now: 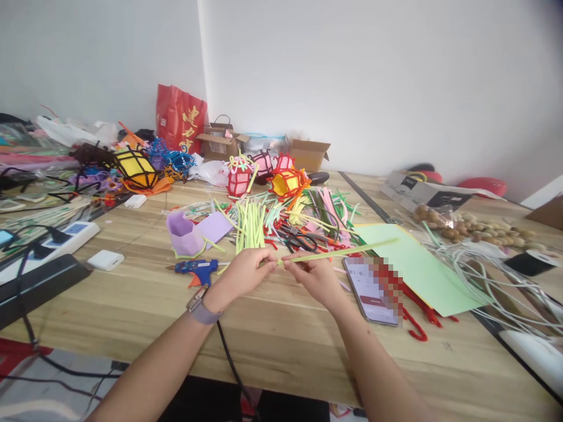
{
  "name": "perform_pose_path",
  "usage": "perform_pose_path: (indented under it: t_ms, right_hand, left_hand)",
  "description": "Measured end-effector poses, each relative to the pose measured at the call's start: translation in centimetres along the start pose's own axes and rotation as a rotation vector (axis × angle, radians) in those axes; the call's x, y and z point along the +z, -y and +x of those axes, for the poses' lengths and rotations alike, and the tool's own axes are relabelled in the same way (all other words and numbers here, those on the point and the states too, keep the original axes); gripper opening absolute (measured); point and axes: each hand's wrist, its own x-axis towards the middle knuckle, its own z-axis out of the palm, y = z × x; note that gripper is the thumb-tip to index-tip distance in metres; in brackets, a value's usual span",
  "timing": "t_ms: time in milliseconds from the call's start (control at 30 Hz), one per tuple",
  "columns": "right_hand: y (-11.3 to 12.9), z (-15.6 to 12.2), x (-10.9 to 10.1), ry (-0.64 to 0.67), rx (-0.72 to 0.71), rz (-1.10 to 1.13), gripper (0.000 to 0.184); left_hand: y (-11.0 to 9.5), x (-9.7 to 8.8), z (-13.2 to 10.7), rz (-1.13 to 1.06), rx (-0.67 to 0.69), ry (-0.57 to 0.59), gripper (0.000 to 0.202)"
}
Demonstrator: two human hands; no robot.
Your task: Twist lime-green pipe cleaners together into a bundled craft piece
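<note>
Two bare hands meet above the near part of a wooden desk [281,346], holding one thin, pale green stem [347,251] between them. The left hand [248,271] and the right hand [315,278] both pinch with thumb and fingers, their tips almost touching.

The likeliest trouble is a slip: the grip looks small and the stem slender, so uneven pressure could let it turn, or kink it in the wrong place. Its long free end might also catch on the clutter if the right hand swings. A blue glue gun [200,268] lies just beside the left wrist; if it is hot, which cannot be told, a careless move leftward could burn. A black cord [229,357] passes near the left forearm and could be snagged, dragging whatever it is joined to.

The stem runs from the fingertips over the right hand and away to the right, passing above a phone [369,291] and ending over a light green sheet [433,275]. A short pale piece also shows between the glue gun and left hand; whether it belongs to the stem is unclear. Beyond the hands stands a bundle of similar stems [250,225].
</note>
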Motion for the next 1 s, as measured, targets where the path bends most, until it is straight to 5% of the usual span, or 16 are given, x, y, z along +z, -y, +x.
perform_pose_path:
  t_ms: [133,200,300,400,500,700,800,867,1000]
  right_hand:
    - [-0.2,0.0,0.6,0.075,0.437,0.371,0.033]
    - [-0.2,0.1,0.4,0.106,0.46,0.421,0.033]
    - [0.0,0.1,-0.2,0.023,0.185,0.189,0.026]
    - [0.2,0.0,-0.7,0.025,-0.128,-0.1,0.018]
    - [0.2,-0.1,-0.5,0.046,-0.184,-0.143,0.016]
    - [0.4,0.0,0.5,0.04,0.399,0.429,0.029]
    - [0.6,0.1,0.5,0.117,0.539,0.594,0.032]
    - [0.6,0.1,0.2,0.098,0.456,0.516,0.031]
    - [0.2,-0.1,-0.6,0.02,0.013,0.065,0.023]
  left_hand:
    - [-0.6,0.8,-0.5,0.435,0.238,-0.17,0.019]
    - [-0.6,0.9,-0.5,0.463,0.277,-0.175,0.019]
    - [-0.4,0.7,-0.1,0.264,0.183,-0.141,0.021]
    - [-0.1,0.3,0.3,-0.017,0.071,0.013,0.026]
    - [-0.1,0.0,0.3,-0.114,0.036,0.112,0.025]
    - [-0.3,0.7,-0.3,0.352,0.266,-0.164,0.023]
    - [-0.3,1.0,-0.5,0.447,0.36,-0.221,0.024]
    - [-0.2,0.9,-0.4,0.387,0.315,-0.234,0.025]
    - [-0.1,0.1,0.1,0.03,0.138,-0.103,0.027]
